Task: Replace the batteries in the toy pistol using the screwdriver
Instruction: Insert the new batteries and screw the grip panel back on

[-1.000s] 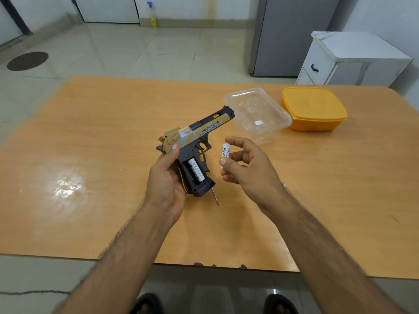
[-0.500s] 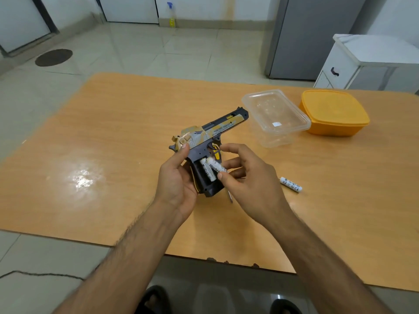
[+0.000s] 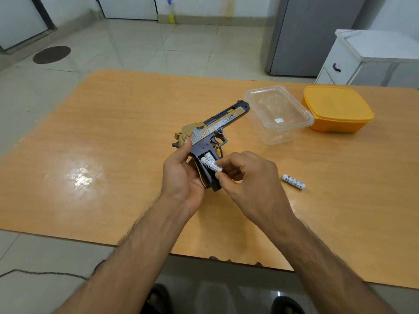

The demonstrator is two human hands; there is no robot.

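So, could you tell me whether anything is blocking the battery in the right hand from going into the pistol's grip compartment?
Nothing visible does. The right hand pinches the battery at the open compartment of the toy pistol, beside one already seated.

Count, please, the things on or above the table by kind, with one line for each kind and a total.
Batteries: 3, two in the grip and one loose on the table
Toy pistol: 1
Clear container: 1
Orange container: 1
Total: 6

No screwdriver is clearly visible.
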